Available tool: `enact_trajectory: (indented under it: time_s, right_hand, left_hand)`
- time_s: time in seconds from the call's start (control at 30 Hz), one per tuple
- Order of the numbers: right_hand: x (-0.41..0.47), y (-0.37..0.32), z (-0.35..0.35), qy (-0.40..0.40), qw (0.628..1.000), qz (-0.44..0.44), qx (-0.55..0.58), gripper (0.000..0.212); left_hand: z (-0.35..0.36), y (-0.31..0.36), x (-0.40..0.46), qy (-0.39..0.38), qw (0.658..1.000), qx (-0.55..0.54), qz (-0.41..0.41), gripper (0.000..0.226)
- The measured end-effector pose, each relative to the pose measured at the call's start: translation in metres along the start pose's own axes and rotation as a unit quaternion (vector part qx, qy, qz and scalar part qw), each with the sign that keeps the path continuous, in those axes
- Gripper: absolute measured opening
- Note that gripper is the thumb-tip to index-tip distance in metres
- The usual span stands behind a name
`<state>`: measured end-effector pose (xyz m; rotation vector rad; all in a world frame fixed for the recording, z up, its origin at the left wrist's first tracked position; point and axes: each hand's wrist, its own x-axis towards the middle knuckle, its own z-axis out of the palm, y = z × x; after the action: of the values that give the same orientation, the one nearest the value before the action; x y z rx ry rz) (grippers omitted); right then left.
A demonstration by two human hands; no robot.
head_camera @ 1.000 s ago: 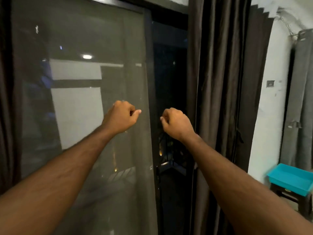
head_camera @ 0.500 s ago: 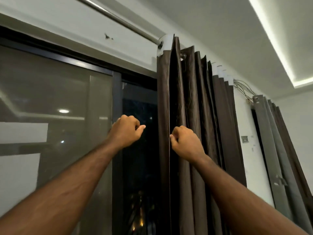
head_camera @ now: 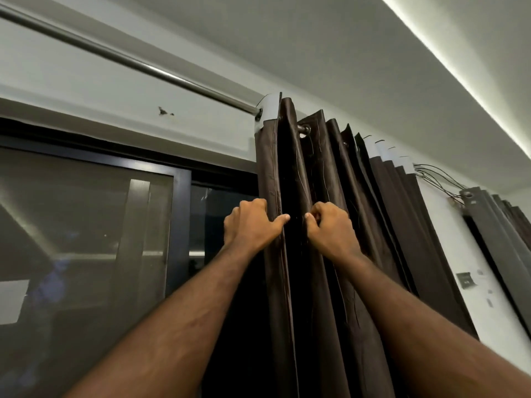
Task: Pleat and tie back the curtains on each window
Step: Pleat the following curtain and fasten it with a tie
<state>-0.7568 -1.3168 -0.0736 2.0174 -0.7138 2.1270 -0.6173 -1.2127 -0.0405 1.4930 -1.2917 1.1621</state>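
My left hand (head_camera: 250,225) is gripping the leading edge of the dark brown pleated fabric curtain (head_camera: 324,173) at frame centre. My right hand (head_camera: 330,228) is pinching the next fold beside it.

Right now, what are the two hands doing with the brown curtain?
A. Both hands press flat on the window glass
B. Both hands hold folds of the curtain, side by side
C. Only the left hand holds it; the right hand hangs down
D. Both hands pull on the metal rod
B: the left hand pinches the front edge of the brown curtain, and the right hand has its grip on the next fold beside it.
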Motion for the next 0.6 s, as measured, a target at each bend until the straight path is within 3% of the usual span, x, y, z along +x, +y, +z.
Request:
enact_trajectory:
  time_s: [0.13,0.23,0.37,0.47,0.6]
  right_hand:
    - [0.020,0.012,0.008,0.030,0.999,-0.007,0.033,0.014]
    - [0.034,0.022,0.014,0.025,0.999,-0.023,0.041,0.012]
    - [0.053,0.035,0.018,-0.009,0.998,-0.009,0.069,0.033]
    - [0.062,0.038,0.020,-0.048,0.993,0.012,0.104,0.047]
    - [0.067,0.028,0.028,-0.067,0.986,0.026,0.149,0.061]
  left_hand:
    - [0.015,0.030,0.020,0.014,0.996,0.070,-0.054,0.063]
    - [0.026,0.044,0.031,0.018,0.991,0.109,-0.078,0.048]
    - [0.022,0.029,0.036,0.090,0.983,0.099,-0.124,0.015]
    - [-0.007,-0.010,0.032,0.159,0.962,0.102,-0.199,0.013]
    - [-0.031,-0.040,0.028,0.129,0.975,0.094,-0.153,0.021]
